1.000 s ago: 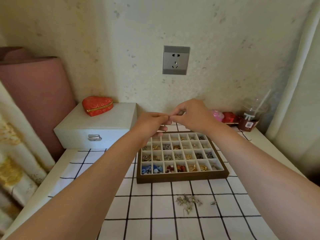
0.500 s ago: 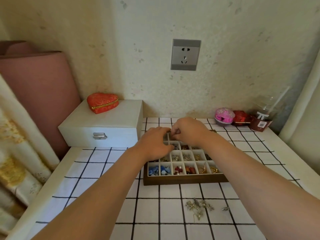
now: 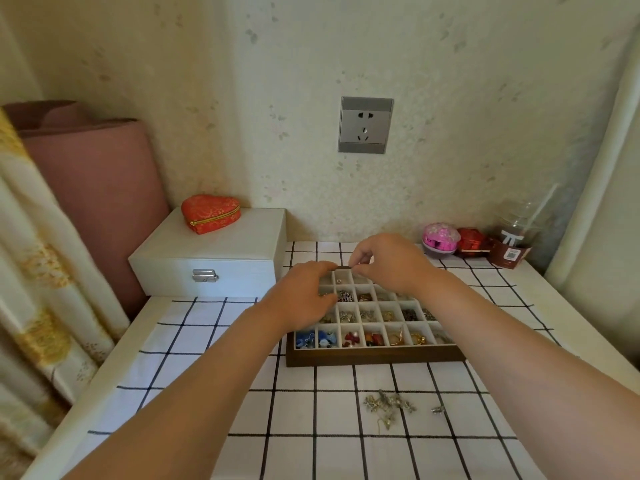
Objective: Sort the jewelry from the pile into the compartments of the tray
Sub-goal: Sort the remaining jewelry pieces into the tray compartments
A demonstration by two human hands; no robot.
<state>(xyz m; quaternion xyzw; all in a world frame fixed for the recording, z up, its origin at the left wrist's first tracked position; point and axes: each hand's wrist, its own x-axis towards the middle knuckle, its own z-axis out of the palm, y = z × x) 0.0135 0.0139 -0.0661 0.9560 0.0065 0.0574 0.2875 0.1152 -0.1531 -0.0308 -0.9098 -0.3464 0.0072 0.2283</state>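
Cells at nine o'clock of the tray (image 3: 374,357) hidden under left hand (image 3: 304,294), cells at one o'clock under right hand (image 3: 389,261), whether either pinches anything too small to tell, pile (image 3: 388,405) pieces at six o'clock indistinct, both forearms (image 3: 194,393) cut by bottom edge.

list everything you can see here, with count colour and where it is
tray: one, brown wood with white compartments, middle of the cloth
jewelry pile: one, silver and gold, on the cloth in front of the tray
loose piece: one, silver, right of the pile
cloth: one, white with black grid, under the tray
box: one, white with metal clasp, back left
heart case: one, red, on the box
round case: one, pink, back right
red object: one, red, right of the round case
cup: one, clear with brown sleeve, back right corner
socket: one, grey, on the wall
left hand: one, over the tray's back left
right hand: one, in a pinch over the tray's back row
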